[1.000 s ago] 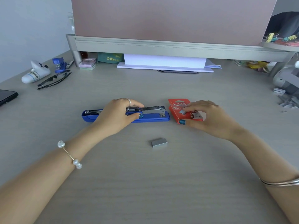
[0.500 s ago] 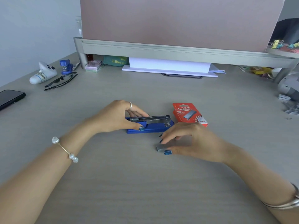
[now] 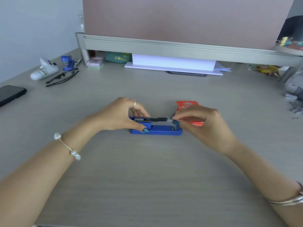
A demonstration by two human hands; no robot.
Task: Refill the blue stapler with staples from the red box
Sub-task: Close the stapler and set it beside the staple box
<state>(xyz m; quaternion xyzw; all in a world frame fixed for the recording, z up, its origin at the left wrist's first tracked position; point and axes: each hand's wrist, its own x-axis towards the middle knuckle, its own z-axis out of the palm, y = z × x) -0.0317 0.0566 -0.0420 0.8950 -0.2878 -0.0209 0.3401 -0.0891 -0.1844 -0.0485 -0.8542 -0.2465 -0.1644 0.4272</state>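
Observation:
The blue stapler (image 3: 161, 129) lies lengthwise at the middle of the desk, its metal staple channel (image 3: 154, 119) exposed on top. My left hand (image 3: 121, 116) grips its left end, thumb on the near side. My right hand (image 3: 201, 123) pinches the grey strip of staples (image 3: 172, 119) between thumb and fingertips at the right end of the channel. The strip is blurred and mostly hidden by my fingers. The red staple box (image 3: 186, 105) lies flat just behind my right hand, partly covered by it.
At the back left lie black glasses (image 3: 62, 78), a small blue stapler (image 3: 67, 63), a white tube (image 3: 43, 69) and a black phone (image 3: 9, 94). A white paper stack (image 3: 172, 64) sits under the grey shelf (image 3: 180, 46). Loose staple strips (image 3: 293, 104) lie at the right edge.
My right hand left the red box, picked the staple strip up off the desk and carried it to the stapler's right end. The stapler's opened top part is out of sight now.

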